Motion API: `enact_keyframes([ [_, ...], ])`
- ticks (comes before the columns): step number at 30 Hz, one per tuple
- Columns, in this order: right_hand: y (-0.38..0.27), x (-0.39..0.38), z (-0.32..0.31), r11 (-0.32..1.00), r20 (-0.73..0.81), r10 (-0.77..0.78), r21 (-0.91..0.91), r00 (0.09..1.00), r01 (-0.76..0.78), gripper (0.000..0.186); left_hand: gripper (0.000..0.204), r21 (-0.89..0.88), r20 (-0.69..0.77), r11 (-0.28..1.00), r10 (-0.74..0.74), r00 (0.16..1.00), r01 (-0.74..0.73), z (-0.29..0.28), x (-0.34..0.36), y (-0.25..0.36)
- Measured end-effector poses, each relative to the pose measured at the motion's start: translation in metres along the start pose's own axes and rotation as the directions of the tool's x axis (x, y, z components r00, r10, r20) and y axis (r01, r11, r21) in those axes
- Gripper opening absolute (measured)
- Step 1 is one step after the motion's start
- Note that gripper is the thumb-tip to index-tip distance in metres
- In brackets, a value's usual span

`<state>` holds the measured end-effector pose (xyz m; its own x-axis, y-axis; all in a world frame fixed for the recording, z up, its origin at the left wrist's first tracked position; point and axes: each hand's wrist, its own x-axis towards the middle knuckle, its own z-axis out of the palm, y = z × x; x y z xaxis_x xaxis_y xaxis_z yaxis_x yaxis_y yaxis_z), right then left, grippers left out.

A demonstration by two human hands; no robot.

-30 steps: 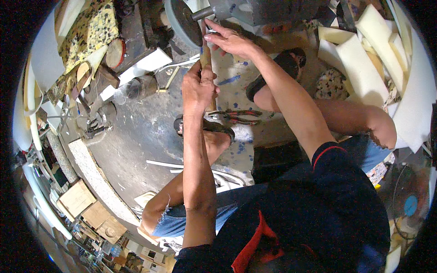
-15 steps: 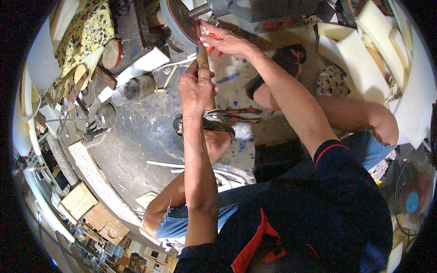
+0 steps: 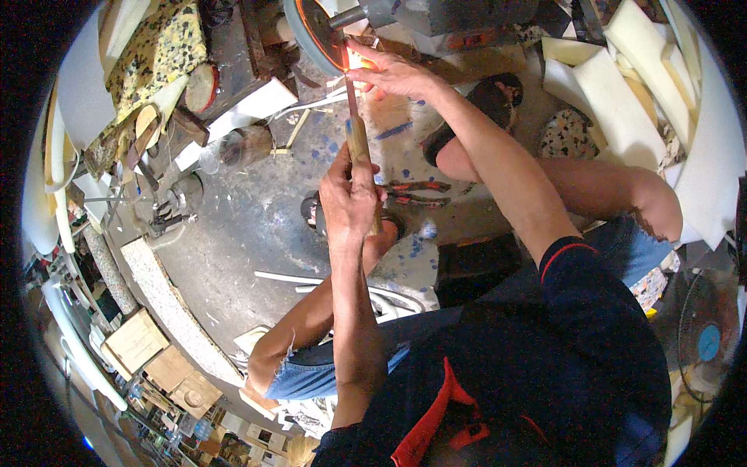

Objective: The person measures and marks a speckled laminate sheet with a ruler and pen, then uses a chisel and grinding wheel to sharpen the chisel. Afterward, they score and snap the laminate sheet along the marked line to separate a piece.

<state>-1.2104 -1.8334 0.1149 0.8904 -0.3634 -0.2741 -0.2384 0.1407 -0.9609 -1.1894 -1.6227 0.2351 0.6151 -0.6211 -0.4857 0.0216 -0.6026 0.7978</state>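
My left hand [image 3: 350, 201] is closed round the long wooden handle [image 3: 359, 144] of a tool with a narrow metal blade [image 3: 351, 95]. The blade points away from me, its far end at the lower edge of a round grinding wheel [image 3: 305, 39]. My right hand [image 3: 398, 78] comes in from the right, fingers stretched out and spread beside that end. Whether its fingertips touch the blade I cannot tell. A bright orange glow shows where blade and wheel meet, between the right thumb and fingers. On the floor, right of my left hand, lie red-and-black-handled pliers [image 3: 420, 191].
The wheel's shaft runs into a dark machine body [image 3: 459, 17]. White foam blocks [image 3: 615, 93] pile up at the right, near a round fan [image 3: 706, 338]. Jars [image 3: 245, 146], scraps and speckled foam [image 3: 159, 62] lie at the left. My legs and sandalled feet flank the work.
My left hand has drawn the wooden handle toward me and slightly right, baring more blade. The orange glow at the wheel has grown brighter. My right hand stays nearly in place.
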Motion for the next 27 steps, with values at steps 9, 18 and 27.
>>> enact_keyframes([
  [9,-0.003,-0.004,0.001,0.999,0.013,-0.029,-0.030,0.999,0.030,0.086,0.038,0.028,-0.014,0.997,0.071,0.997,-0.070,-0.006,-0.056,-0.011],
  [18,0.000,-0.013,0.006,0.999,0.037,0.028,-0.041,0.999,-0.027,0.088,0.038,0.106,-0.005,0.989,0.101,0.995,-0.100,-0.014,-0.092,-0.024],
  [27,-0.010,-0.047,0.023,0.998,-0.004,-0.025,0.053,1.000,0.025,0.089,0.043,-0.044,-0.043,0.997,-0.057,0.997,0.055,-0.011,-0.128,-0.032],
])
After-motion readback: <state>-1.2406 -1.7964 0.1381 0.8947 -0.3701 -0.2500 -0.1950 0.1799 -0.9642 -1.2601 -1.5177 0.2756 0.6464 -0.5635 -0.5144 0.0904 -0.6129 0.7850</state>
